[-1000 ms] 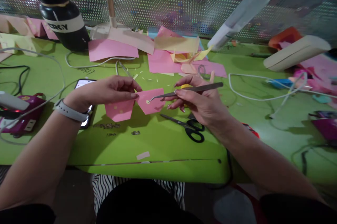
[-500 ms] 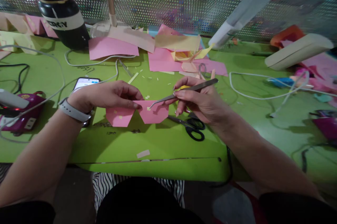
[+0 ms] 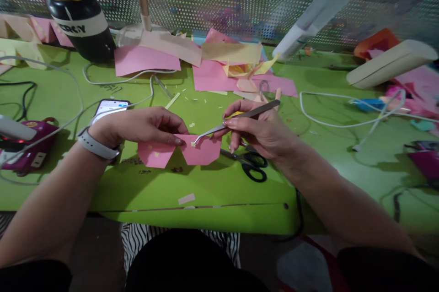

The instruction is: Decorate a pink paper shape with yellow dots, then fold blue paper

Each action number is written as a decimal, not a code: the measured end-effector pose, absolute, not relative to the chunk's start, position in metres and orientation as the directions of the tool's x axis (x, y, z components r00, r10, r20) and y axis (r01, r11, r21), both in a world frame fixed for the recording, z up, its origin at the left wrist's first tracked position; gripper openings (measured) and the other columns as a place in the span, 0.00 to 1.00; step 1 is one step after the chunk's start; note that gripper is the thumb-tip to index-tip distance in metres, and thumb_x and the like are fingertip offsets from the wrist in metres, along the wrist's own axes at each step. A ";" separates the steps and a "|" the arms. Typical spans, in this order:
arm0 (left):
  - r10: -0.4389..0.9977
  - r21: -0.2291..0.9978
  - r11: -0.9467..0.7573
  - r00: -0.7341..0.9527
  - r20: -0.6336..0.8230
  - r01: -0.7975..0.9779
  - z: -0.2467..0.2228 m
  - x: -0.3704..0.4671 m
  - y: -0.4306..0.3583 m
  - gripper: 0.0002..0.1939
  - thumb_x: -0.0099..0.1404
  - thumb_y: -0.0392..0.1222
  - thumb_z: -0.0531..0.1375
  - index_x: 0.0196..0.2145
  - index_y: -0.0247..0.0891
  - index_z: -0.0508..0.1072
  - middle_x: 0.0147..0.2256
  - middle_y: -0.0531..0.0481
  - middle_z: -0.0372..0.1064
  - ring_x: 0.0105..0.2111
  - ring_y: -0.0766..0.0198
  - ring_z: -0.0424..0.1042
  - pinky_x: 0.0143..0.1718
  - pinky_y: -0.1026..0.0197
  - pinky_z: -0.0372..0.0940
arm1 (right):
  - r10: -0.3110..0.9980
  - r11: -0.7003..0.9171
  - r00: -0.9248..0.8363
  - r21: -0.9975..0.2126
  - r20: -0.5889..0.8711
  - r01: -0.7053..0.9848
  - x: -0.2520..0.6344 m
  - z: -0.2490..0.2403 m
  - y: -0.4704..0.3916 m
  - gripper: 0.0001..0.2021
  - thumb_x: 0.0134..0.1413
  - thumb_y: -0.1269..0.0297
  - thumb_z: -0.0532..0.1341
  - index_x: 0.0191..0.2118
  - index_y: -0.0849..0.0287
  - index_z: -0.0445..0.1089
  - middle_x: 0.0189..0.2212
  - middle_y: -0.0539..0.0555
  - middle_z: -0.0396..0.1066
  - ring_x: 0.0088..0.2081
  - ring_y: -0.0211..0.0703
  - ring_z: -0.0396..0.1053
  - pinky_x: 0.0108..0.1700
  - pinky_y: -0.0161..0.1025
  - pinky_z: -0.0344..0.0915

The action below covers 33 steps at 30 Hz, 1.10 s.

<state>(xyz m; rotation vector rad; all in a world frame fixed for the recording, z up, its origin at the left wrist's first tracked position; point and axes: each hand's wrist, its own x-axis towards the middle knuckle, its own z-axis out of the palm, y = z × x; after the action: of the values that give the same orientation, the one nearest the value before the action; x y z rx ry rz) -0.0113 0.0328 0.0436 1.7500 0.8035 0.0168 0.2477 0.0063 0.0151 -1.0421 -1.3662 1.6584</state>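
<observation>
My left hand (image 3: 154, 128) pinches the upper edge of a pink paper cutout (image 3: 206, 151) that has a V-shaped notch in its lower middle. Small pale yellow squares lie on both halves of the paper. Between the fingers of my right hand (image 3: 254, 127) is a pair of bent-tip metal tweezers (image 3: 254, 112). Their tip touches a small yellow square (image 3: 193, 144) on the paper's right half. Black-handled scissors (image 3: 252, 166) lie on the green table below my right hand, partly hidden by the paper and fingers.
A phone (image 3: 111, 108) lies beyond my left wrist. Paper sheets (image 3: 212, 77) are piled at the back, near a black bottle (image 3: 82, 17) and a fan (image 3: 144, 8). White cables (image 3: 329, 123) cross the table on both sides. A pale paper strip (image 3: 186, 199) lies near the front edge.
The pink paper sits very slightly lower in view, and the tweezers have shifted a little left and down with their tip still at the yellow square. Both grips are the same.
</observation>
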 end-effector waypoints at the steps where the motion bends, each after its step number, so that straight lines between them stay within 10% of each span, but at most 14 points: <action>1: 0.524 0.854 -0.120 0.763 -0.378 0.505 0.044 -0.011 0.033 0.11 0.62 0.46 0.61 0.39 0.42 0.79 0.35 0.49 0.77 0.32 0.61 0.73 0.32 0.63 0.67 | 0.908 -0.163 -0.398 -0.986 -0.132 -0.044 0.247 0.015 0.006 0.11 0.46 0.63 0.69 0.34 0.58 0.67 0.23 0.51 0.78 0.17 0.39 0.73 0.15 0.31 0.65; 33: 0.533 0.870 -0.075 0.757 -0.379 0.488 0.046 -0.013 0.033 0.11 0.60 0.43 0.63 0.38 0.37 0.79 0.32 0.49 0.75 0.28 0.66 0.69 0.26 0.67 0.62 | 0.926 -0.061 -0.376 -0.996 -0.033 -0.064 0.243 0.014 0.002 0.10 0.49 0.62 0.68 0.34 0.57 0.66 0.18 0.47 0.74 0.14 0.38 0.71 0.13 0.30 0.61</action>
<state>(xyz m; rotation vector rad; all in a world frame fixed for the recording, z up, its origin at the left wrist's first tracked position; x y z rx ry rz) -0.0128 0.0332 0.0461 1.7101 0.8129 0.0448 0.2428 0.0018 0.0144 -0.9812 -1.4029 1.5579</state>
